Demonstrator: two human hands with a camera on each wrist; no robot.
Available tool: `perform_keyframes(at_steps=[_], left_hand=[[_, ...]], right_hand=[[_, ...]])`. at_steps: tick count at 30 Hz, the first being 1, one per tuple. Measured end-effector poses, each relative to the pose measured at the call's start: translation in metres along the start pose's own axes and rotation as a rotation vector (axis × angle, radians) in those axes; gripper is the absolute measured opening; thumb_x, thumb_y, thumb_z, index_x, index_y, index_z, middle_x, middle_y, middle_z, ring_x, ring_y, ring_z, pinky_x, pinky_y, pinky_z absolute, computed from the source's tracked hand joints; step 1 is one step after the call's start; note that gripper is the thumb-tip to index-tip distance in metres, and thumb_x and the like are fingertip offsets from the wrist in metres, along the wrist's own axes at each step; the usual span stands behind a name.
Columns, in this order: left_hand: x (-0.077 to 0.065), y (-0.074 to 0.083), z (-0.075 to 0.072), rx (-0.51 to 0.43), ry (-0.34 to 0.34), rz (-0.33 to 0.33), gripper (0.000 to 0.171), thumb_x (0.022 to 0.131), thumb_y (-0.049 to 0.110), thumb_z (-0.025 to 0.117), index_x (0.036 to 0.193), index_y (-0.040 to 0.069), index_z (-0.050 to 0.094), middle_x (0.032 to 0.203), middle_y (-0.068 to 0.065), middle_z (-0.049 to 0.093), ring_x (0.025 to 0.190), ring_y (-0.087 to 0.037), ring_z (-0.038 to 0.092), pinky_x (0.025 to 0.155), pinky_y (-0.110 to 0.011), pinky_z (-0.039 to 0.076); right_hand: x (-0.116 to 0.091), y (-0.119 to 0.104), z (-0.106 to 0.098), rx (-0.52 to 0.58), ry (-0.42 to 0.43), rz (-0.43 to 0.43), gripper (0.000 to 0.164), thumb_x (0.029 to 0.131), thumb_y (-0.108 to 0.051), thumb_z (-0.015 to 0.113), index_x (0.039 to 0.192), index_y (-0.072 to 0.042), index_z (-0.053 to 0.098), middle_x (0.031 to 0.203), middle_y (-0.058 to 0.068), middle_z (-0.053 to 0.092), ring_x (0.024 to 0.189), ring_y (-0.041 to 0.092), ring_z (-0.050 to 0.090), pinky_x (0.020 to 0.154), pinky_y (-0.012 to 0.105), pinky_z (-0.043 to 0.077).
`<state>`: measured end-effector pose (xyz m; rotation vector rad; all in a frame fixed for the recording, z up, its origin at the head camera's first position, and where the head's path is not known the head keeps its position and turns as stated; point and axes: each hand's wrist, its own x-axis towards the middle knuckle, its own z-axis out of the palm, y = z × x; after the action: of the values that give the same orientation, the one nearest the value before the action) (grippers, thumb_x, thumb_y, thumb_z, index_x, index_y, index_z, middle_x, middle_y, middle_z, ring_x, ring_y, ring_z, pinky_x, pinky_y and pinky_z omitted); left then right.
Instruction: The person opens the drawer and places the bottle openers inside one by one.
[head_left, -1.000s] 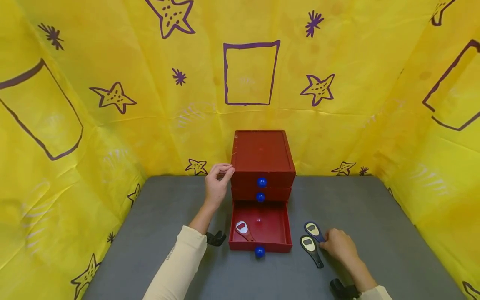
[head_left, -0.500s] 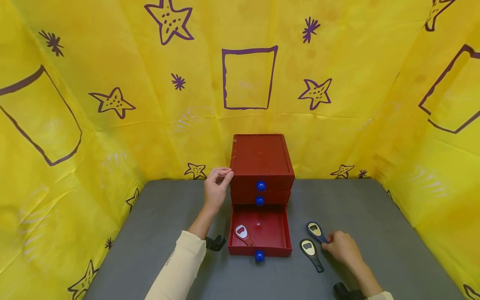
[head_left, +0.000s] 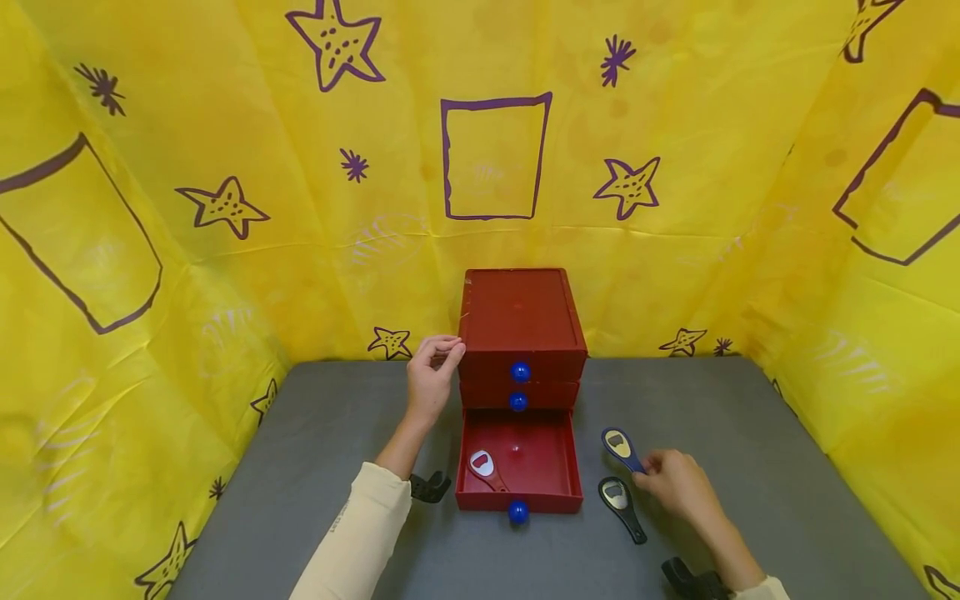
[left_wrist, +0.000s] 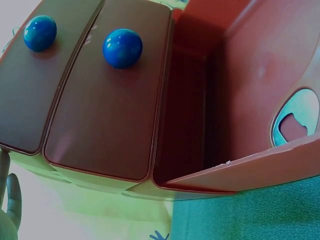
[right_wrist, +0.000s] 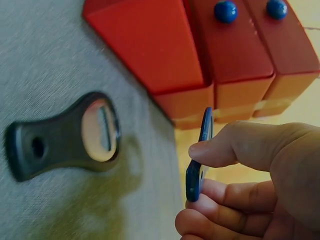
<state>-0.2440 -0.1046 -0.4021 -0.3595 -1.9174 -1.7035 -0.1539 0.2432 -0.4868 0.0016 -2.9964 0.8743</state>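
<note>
My right hand (head_left: 677, 485) pinches a blue bottle opener (head_left: 619, 446) by its handle, between thumb and fingers. In the right wrist view this opener (right_wrist: 200, 155) is seen edge-on, above the table. A black bottle opener (head_left: 621, 507) lies just below it on the table. My left hand (head_left: 431, 379) rests against the upper left front corner of a red drawer unit (head_left: 521, 312), fingers fairly straight. The unit's bottom drawer (head_left: 536, 450) is pulled out. Inside it, at the left, lies a red bottle opener (head_left: 486, 468) with a metal plate.
Blue round knobs (head_left: 518, 512) stick out from the drawer fronts. The two upper drawers are closed. A grey cloth (head_left: 330, 417) covers the table, and yellow patterned sheets (head_left: 337, 275) stand around it. Dark straps (head_left: 430, 487) sit at my wrists.
My right hand has lifted the blue bottle opener and carried it slightly left and away from me, toward the drawer unit. My left hand has stayed at the unit's corner.
</note>
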Motion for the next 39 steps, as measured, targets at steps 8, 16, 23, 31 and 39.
perform_keyframes(at_steps=[8, 16, 23, 31, 39], left_hand=[[0.0, 0.001, 0.0, 0.007, -0.001, -0.008, 0.017, 0.088, 0.0, 0.068, 0.097, -0.014, 0.068, 0.105, -0.031, 0.063, 0.082, -0.001, 0.058, 0.075, -0.011, 0.049], [0.0, 0.001, 0.0, 0.013, 0.015, 0.014, 0.016, 0.087, 0.0, 0.069, 0.096, -0.013, 0.068, 0.103, -0.03, 0.063, 0.081, 0.0, 0.057, 0.072, -0.012, 0.048], [-0.001, 0.0, 0.0, 0.024, 0.025, 0.02, 0.015, 0.087, -0.001, 0.069, 0.096, -0.013, 0.069, 0.102, -0.03, 0.064, 0.082, 0.001, 0.057, 0.074, -0.011, 0.048], [0.0, 0.0, 0.0, 0.003, 0.033, 0.0, 0.016, 0.087, -0.001, 0.069, 0.096, -0.013, 0.069, 0.103, -0.03, 0.063, 0.082, -0.001, 0.057, 0.073, -0.011, 0.048], [0.0, -0.001, 0.001, 0.004, 0.017, -0.004, 0.017, 0.087, 0.0, 0.069, 0.097, -0.014, 0.068, 0.104, -0.03, 0.063, 0.083, 0.0, 0.057, 0.074, -0.011, 0.048]], right_hand=[[0.006, -0.025, -0.008, 0.015, -0.007, -0.056, 0.013, 0.075, -0.016, 0.076, 0.076, -0.007, 0.067, 0.066, -0.004, 0.057, 0.061, 0.012, 0.047, 0.054, 0.027, 0.036], [0.018, -0.057, -0.016, -0.001, -0.026, -0.167, 0.011, 0.074, -0.014, 0.075, 0.072, -0.01, 0.065, 0.063, -0.004, 0.056, 0.06, 0.01, 0.047, 0.054, 0.025, 0.036], [0.025, -0.082, -0.019, -0.038, -0.083, -0.268, 0.009, 0.073, -0.012, 0.074, 0.072, -0.011, 0.066, 0.065, -0.006, 0.056, 0.061, 0.008, 0.048, 0.057, 0.024, 0.04], [0.035, -0.109, -0.02, -0.077, -0.156, -0.358, 0.014, 0.074, -0.015, 0.079, 0.076, -0.009, 0.067, 0.067, -0.005, 0.059, 0.063, 0.008, 0.05, 0.059, 0.026, 0.042], [0.032, -0.108, 0.01, -0.003, -0.212, -0.391, 0.015, 0.072, -0.014, 0.08, 0.073, -0.009, 0.066, 0.059, -0.008, 0.052, 0.055, 0.005, 0.044, 0.052, 0.02, 0.038]])
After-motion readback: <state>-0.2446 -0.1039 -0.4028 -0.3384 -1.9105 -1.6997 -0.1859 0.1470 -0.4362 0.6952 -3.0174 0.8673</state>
